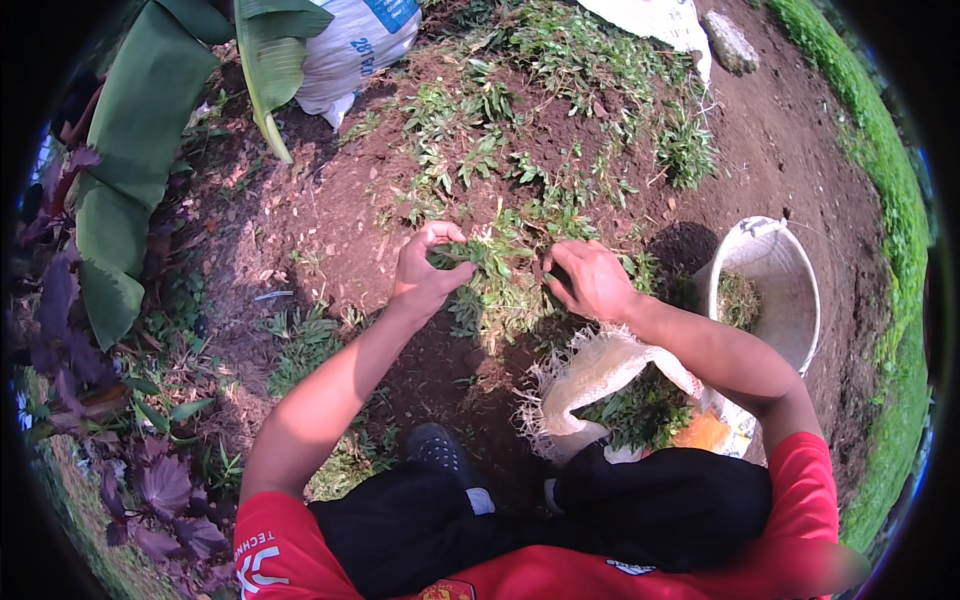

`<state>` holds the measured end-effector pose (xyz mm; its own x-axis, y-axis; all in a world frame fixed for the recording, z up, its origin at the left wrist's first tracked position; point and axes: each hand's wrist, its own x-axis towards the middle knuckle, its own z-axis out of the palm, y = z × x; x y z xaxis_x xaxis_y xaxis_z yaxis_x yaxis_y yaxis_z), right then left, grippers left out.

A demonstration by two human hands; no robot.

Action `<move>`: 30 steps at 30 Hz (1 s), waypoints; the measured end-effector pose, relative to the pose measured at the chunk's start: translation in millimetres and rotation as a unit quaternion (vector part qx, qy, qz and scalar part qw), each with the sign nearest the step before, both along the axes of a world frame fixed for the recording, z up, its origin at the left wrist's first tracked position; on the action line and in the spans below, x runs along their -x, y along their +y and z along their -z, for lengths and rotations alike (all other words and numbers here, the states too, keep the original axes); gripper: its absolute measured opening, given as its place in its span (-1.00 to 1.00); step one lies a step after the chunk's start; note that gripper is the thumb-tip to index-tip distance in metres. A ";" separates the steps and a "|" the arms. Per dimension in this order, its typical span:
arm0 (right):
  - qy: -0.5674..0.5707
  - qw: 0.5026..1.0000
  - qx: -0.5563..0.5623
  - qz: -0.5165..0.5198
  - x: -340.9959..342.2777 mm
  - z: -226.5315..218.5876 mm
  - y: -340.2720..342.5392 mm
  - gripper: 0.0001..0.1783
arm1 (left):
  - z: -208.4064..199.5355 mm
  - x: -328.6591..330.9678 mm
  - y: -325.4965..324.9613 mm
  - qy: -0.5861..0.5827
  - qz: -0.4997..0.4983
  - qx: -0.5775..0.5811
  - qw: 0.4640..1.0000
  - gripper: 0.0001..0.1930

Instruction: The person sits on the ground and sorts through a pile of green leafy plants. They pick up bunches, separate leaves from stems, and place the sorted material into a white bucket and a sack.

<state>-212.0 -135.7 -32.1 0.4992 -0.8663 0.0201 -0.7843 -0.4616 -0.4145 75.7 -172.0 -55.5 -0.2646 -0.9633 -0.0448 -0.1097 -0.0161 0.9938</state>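
Low green weeds [495, 260] grow in a clump on the brown soil between my two hands. At the left edge of the clump is my left hand [425, 268], its thumb and forefinger curved and apart, with leaves just beyond the fingertips. My right hand [592, 282] hovers at the clump's right edge, palm inward, with a gap between thumb and bent fingers. Neither hand shows anything held. Just below my right forearm, a frayed white woven sack [590, 378] gapes, with pulled greenery [648, 412] inside.
A whitish bucket [785, 290] with some plants in it stands to the right. More weeds cover the soil ahead. A full white sack [355, 60], large banana leaves [140, 150] and purple-leaved plants [165, 485] lie leftward. A stone [730, 43] rests at far right.
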 end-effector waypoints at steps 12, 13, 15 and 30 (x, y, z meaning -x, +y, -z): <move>0.065 0.998 0.009 0.020 -1.1 -3.6 -8.0 -0.80 | -34.5 -12.2 -5.5 0.004 -0.182 0.093 0.979 -0.66; 0.058 0.998 0.011 0.024 -0.7 -2.4 -8.8 -0.80 | -35.8 -18.0 -4.6 0.005 -0.195 0.102 0.976 -0.66; 0.060 0.997 0.002 0.043 -0.5 -0.1 -11.2 -0.80 | -38.7 -34.0 -4.5 0.008 -0.219 0.122 0.968 -0.67; -0.038 0.997 -0.056 -0.029 -25.1 -47.6 -24.2 -0.40 | -102.3 -37.7 2.8 -0.028 -0.153 0.234 0.960 -0.65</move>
